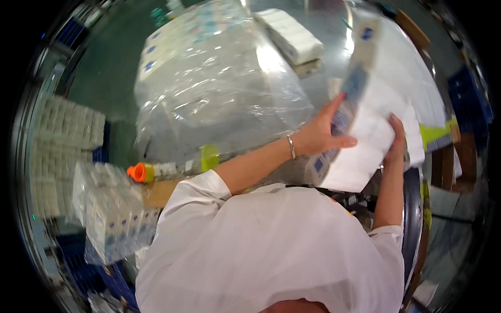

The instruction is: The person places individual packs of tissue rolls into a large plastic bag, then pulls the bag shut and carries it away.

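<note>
A long white pack of tissue rolls (373, 133) with a printed pale side stands tilted at the right of the metal table (334, 31). Against its printed side, my left hand (326, 128) grips with the thumb over the white face. My right hand (396, 138) is curled on the opposite side, its fingertips partly hidden. The pack's far end is smeared by motion. Left of my hands a large clear plastic bag (219, 88) lies spread on the table, with printed packs (172, 47) in its far part. Another white pack (292, 36) rests just beyond the bag.
An orange-and-yellow roll-shaped thing (141, 172) sits at the table's near left edge. Wrapped packs (112, 214) are stacked beside me on the left, with taller white stacks (65, 151) behind. To the right stand a cardboard box (459, 161) and a blue crate (469, 96).
</note>
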`<state>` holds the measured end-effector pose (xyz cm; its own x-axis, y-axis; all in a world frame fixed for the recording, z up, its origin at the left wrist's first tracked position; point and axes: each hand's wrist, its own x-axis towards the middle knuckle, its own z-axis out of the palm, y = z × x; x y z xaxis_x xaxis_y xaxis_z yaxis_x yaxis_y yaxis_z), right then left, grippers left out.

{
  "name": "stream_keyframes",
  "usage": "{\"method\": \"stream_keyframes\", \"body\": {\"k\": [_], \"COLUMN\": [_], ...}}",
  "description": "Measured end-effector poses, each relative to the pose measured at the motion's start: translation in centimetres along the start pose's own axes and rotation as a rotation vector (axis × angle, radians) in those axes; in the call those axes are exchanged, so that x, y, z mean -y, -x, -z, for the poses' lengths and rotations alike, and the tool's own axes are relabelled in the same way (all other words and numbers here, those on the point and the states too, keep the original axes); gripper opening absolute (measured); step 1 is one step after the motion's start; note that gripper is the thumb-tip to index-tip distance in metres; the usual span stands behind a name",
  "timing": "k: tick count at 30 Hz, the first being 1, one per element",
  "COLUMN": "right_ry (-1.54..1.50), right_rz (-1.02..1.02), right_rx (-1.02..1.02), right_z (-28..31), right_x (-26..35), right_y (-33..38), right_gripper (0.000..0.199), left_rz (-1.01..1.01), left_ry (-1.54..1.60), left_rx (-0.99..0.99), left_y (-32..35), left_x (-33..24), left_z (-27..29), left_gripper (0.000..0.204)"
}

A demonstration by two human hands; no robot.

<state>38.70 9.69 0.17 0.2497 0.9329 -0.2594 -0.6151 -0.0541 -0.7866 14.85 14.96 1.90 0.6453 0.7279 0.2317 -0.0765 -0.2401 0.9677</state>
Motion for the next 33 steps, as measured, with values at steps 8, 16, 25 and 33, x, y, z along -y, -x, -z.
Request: {"method": "stream_keyframes", "body": {"k": [8, 16, 25, 33], "right_ry": [0.397, 0.638, 1.541, 1.648], "right_rz": [0.446, 0.633, 0.961, 1.094], "right_rx": [0.251, 1.035, 1.211, 0.565], "right_z": [-12.8, -30.7, -31.7, -30.2], "right_x": [-4.6, -17.6, -20.9, -25.5], "right_y": [7.6, 7.6, -5.2, -17.0], "right_gripper": [0.071, 0.095, 0.063, 0.047], "left_rz": [-0.453, -0.084, 0.059, 0.175], "left_ry": [-1.327, 0.083, -0.329, -0.755], "left_rx": [-0.928, -1.095, -1.219, -1.015], "left_y": [17.0, 31.0, 27.6, 22.7], "left_x": [-0.6, 8.0, -1.1, -1.2], "left_z": [16.5, 36.5, 35.2, 29.7], "left_gripper": [0.046, 0.031, 0.015, 0.015]}}
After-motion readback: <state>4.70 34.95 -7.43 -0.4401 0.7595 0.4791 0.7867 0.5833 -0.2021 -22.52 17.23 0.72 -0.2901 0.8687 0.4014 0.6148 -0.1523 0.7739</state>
